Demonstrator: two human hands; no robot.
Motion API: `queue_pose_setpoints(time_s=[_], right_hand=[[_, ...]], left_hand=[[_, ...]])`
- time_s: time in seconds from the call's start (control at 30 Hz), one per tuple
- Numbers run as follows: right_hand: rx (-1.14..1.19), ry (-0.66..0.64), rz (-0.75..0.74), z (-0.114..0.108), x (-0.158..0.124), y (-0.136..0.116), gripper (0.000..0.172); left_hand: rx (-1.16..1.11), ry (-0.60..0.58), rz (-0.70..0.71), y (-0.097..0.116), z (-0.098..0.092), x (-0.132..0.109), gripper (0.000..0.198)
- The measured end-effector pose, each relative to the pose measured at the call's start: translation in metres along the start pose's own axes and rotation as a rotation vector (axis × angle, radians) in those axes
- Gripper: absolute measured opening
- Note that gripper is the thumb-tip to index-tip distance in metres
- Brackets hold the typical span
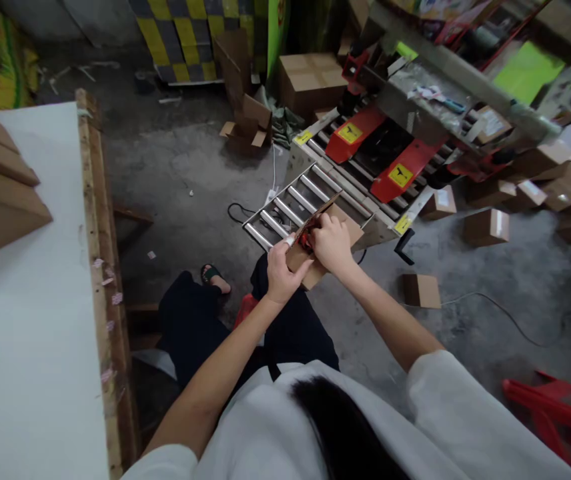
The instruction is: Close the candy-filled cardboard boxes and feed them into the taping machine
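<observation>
A small open cardboard box rests at the near end of the roller conveyor, its flaps raised. My left hand grips the near left side of this box, thumb across the front and fingers along the edge. At the opening, my right hand reaches in with curled fingers. Something red shows inside, right beside those fingertips. Whether my right fingers pinch it is hidden by the hand and the box wall.
A red-armed carton sealing machine stands over the conveyor. Sealed cartons lie on the floor at right, near a red plastic stool. A white-topped table with stacked cardboard runs along the left.
</observation>
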State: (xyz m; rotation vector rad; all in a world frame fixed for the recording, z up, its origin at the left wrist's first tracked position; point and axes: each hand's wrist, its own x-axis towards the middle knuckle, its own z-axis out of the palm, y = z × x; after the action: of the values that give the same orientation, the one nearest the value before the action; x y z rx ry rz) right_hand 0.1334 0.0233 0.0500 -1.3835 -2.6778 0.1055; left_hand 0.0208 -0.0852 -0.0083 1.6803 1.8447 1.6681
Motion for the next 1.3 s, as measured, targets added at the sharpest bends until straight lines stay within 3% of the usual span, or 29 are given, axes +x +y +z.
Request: queue_pose_setpoints(time_s=[0.1,0.23,0.3,0.37,0.47,0.57,0.67,0.73,0.83,0.93,1.03,1.17,1.3], right_hand=[[0.21,0.148,0.044,0.006,-0.001,0.007,0.026],[0.57,0.571,0.259,0.016,-0.014,0.014,0.028],[0.604,0.742,0.357,0.022,-0.02,0.011,0.031],[0.583,0.798,0.398,0.029,-0.025,0.007,0.037],[0.602,0.761,0.386,0.036,-0.027,0.004,0.044],[0.673,0.637,0.262,0.039,-0.025,0.01,0.051],[0.674,0.515,0.11,0.039,-0.025,0.018,0.056],[0.697,0.493,0.065,0.041,-0.025,0.021,0.058],[0.884,0.569,0.074,0.049,-0.025,0.025,0.06],[1.072,0.682,0.075,0.056,-0.024,0.027,0.061],[1.019,0.667,0.103,0.052,-0.024,0.021,0.059],[0.735,0.48,0.119,0.035,-0.024,0.012,0.051],[0.654,0.374,0.097,0.025,-0.024,0.012,0.055]], left_hand=[[-0.04,0.003,0.047,-0.001,-0.001,0.001,0.046],[-0.027,-0.004,0.091,-0.002,0.0,0.004,0.024],[-0.013,0.001,0.105,-0.004,0.002,0.005,0.024],[0.002,0.005,0.125,-0.004,0.001,0.003,0.026],[0.024,-0.027,0.135,0.001,-0.007,-0.005,0.034],[0.008,-0.102,0.073,0.006,-0.022,-0.003,0.038],[-0.052,-0.189,-0.112,0.001,-0.027,0.025,0.034],[-0.134,-0.246,-0.261,-0.009,-0.018,0.053,0.034],[-0.288,-0.516,-0.39,-0.02,0.004,0.084,0.065],[-0.351,-0.749,-0.406,-0.019,0.015,0.09,0.075],[-0.343,-0.746,-0.416,-0.014,0.013,0.084,0.081],[-0.39,-0.722,-0.488,-0.017,0.011,0.079,0.085],[-0.552,-0.735,-0.641,-0.029,0.015,0.079,0.084]])
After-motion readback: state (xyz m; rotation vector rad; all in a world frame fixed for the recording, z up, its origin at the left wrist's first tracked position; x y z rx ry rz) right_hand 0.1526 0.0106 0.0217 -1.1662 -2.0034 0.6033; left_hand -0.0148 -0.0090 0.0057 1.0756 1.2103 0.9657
